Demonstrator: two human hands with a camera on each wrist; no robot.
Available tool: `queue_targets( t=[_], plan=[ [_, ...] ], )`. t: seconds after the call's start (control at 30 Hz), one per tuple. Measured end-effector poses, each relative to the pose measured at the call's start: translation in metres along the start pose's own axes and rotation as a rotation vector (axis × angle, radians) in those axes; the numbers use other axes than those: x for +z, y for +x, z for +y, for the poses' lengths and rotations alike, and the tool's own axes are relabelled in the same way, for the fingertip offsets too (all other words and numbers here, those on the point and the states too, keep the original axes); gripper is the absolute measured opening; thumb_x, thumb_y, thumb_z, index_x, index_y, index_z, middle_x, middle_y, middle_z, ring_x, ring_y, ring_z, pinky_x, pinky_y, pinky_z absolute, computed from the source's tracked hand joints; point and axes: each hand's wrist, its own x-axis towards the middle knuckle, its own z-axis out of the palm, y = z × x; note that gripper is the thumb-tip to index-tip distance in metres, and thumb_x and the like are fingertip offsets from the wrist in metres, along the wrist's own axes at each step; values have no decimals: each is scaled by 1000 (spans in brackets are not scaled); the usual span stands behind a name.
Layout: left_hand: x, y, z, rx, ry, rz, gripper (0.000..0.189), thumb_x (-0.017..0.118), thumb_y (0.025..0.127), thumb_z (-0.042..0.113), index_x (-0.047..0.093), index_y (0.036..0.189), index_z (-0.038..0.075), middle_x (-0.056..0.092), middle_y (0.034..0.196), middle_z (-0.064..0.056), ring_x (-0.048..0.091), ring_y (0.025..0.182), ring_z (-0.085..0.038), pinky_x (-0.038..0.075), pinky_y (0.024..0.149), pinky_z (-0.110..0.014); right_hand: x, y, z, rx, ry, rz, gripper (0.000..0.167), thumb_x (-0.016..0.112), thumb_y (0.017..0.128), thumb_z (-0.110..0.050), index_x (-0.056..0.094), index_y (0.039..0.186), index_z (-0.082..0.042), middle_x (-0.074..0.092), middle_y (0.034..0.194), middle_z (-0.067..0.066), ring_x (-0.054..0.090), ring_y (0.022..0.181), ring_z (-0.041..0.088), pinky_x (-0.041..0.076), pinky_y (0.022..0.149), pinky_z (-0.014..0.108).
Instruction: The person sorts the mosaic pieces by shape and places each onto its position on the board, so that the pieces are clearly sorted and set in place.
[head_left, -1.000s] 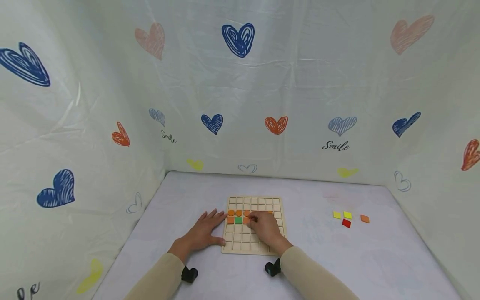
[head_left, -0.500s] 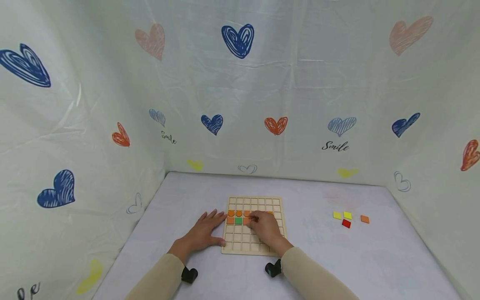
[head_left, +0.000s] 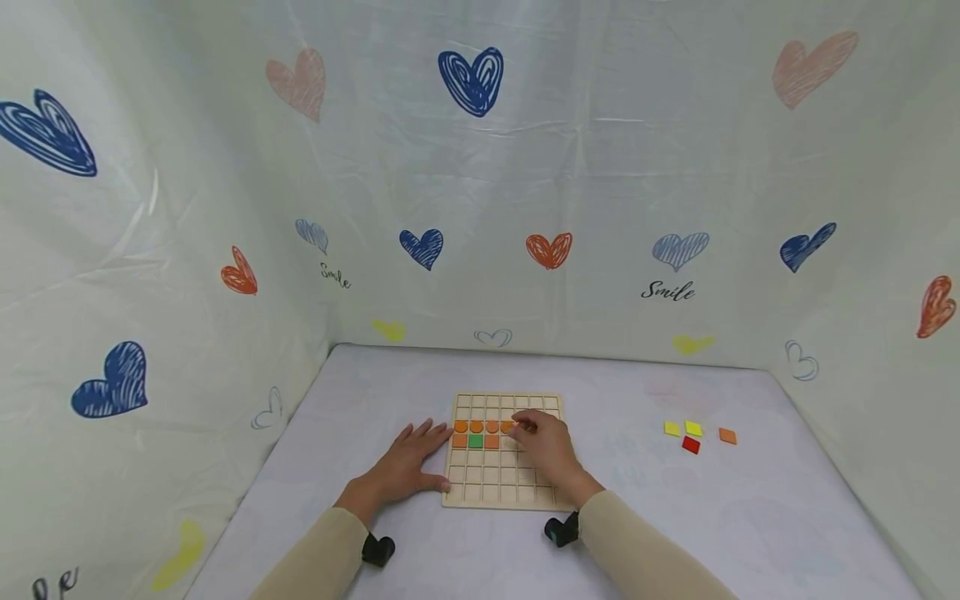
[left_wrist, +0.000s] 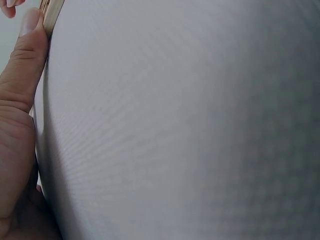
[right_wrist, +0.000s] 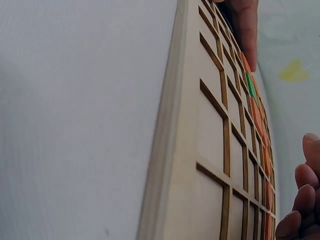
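A wooden grid board (head_left: 491, 476) lies on the table with a row of orange pieces (head_left: 477, 427) and, below it, two orange squares around a green square (head_left: 476, 442). My left hand (head_left: 402, 464) lies spread at the board's left side; its thumb touches the edge in the left wrist view, where the board's corner (left_wrist: 53, 17) shows. Over the board's right half hovers my right hand (head_left: 551, 450), fingertips beside the fourth orange piece (head_left: 507, 427). Its loosely bent fingers (right_wrist: 303, 199) stand off the board in the right wrist view, nothing visible in them. This hand hides some cells.
Two yellow squares (head_left: 672, 428), a red square (head_left: 691, 445) and an orange square (head_left: 727, 436) lie on the table to the right. A white curtain (head_left: 600, 167) printed with hearts surrounds the table's back and sides.
My right hand has drawn back slightly to the right, uncovering the fourth orange piece and the third square of the lower row. The left hand has stayed in place.
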Motion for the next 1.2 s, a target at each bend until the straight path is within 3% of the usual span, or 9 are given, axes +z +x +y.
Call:
queue_targets(
  t=[0.2, 0.57, 0.87, 1.2],
  plan=[
    [1, 0, 1, -8, 8, 1, 101, 84, 82, 58, 43, 163, 15, 40, 169, -7, 23, 162, -34, 13, 134, -56, -22, 3, 2, 41, -33, 38, 26, 76, 98, -16, 76, 122, -5, 69, 95, -1, 55, 84, 16, 49, 67, 24],
    [-1, 0, 1, -3, 9, -2, 100, 84, 82, 58, 43, 163, 14, 41, 169, -8, 24, 162, -35, 14, 134, -57, -68, 6, 26, 64, -112, 113, 31, 78, 96, -16, 75, 125, -5, 70, 102, 5, 54, 89, 19, 46, 67, 24],
    [-1, 0, 3, -22, 18, -8, 100, 84, 83, 57, 41, 164, 16, 40, 170, -6, 23, 162, -33, 13, 135, -55, -115, 1, 57, 151, -176, 97, 36, 74, 100, -22, 71, 134, -10, 68, 117, 9, 54, 102, 25, 49, 77, 28],
    [-1, -1, 3, -17, 7, -12, 101, 83, 82, 59, 41, 164, 16, 40, 170, -5, 23, 163, -33, 13, 135, -55, -174, -12, 86, 121, -303, 65, 43, 72, 101, -23, 66, 140, -7, 67, 127, 16, 54, 115, 32, 52, 88, 40]
  ],
)
